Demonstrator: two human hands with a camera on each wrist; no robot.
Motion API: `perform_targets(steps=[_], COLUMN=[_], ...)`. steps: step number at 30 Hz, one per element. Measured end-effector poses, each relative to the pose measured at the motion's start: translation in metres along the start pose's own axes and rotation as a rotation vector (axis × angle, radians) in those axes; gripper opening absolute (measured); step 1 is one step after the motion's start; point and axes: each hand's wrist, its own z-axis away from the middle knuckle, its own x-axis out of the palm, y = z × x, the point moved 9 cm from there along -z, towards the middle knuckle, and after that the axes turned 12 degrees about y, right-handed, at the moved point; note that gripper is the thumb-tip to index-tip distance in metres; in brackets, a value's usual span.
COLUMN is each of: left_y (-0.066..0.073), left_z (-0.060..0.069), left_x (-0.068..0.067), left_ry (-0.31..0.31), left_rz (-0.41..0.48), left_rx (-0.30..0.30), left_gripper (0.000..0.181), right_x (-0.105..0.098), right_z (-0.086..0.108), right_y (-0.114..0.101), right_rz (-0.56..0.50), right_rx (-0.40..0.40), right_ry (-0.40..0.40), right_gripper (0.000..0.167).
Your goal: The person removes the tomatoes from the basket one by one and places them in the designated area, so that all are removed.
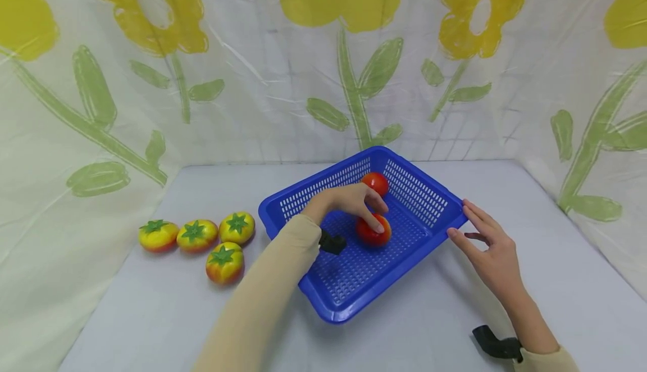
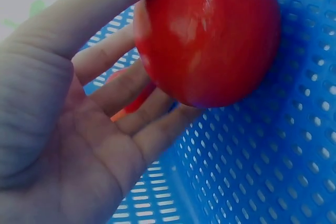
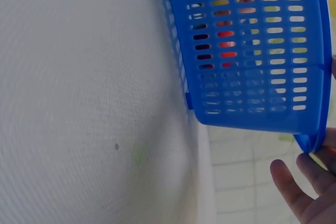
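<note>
Red fruit: the one you're on [image 1: 374, 236] sits inside the blue basket [image 1: 399, 269], roughly mid-floor, with a second red one [image 1: 375, 181] near the far corner.
Left hand: yours [image 1: 354, 199] has it pinched, thumb on one side and fingers round the other; the palm isn't touching it.
Right hand: yours [image 1: 490, 248] is pinching the basket's rim at the right-hand corner, thumb and fingertips only.
Fruit weight: I'd bet light, it looks like a fake one tbh, so no need to strangle it.
Fruit skin: smooth and super glossy in the left wrist view, so probably stiff and a bit slippery. I doubt you'd bruise it, but it could squirt out and roll.
Fruit hold: go for the widest part, thumb opposite fingers. Pinch too high and it'll likely slide down and out.
Basket feel: thin holey plastic, so my guess is light with some flex. Rim's the sturdy bit; a one-corner pinch might let it swivel.
Yellow-red fruits: four of them [image 1: 197, 235] on the tabletop [image 1: 546, 231], left of the basket. Grab the round sides, the green leafy tops [image 1: 222, 255] look like a poor grip imo.
</note>
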Motion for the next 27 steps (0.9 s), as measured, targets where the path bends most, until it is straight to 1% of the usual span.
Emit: perform_targets(steps=[5, 7, 13, 16, 19, 23, 27], left_y=[0.001, 0.000, -0.009, -0.016, -0.019, -0.017, -0.011], left_z=[0.000, 0.000, 0.000, 0.003, 0.005, 0.004, 0.001], left_x=[-0.002, -0.003, -0.005, -0.005, -0.002, -0.001, -0.003], left_ry=[0.002, 0.008, 0.017, -0.003, -0.032, -0.044, -0.013], left_rz=[0.015, 0.019, -0.005, 0.010, 0.047, 0.065, 0.044], left_rx=[0.011, 0.006, -0.049, -0.080, -0.100, -0.088, -0.052], left_gripper=[0.055, 0.053, 0.051, 0.049, 0.046, 0.043, 0.042], right_x=[0.001, 0.000, 0.001, 0.003, 0.005, 0.003, 0.000], right_z=[0.000, -0.001, -0.001, -0.001, -0.001, 0.000, 0.000], right_y=[-0.003, -0.004, -0.005, -0.006, -0.005, -0.005, -0.004], right_rz=[-0.004, 0.002, 0.009, 0.012, 0.018, 0.012, -0.003], right_rx=[-0.013, -0.013, -0.002, -0.001, 0.003, 0.006, 0.003], right_ry=[0.001, 0.004, 0.003, -0.003, -0.008, -0.002, 0.004], right_gripper=[0.063, 0.063, 0.062, 0.062, 0.062, 0.062, 0.062])
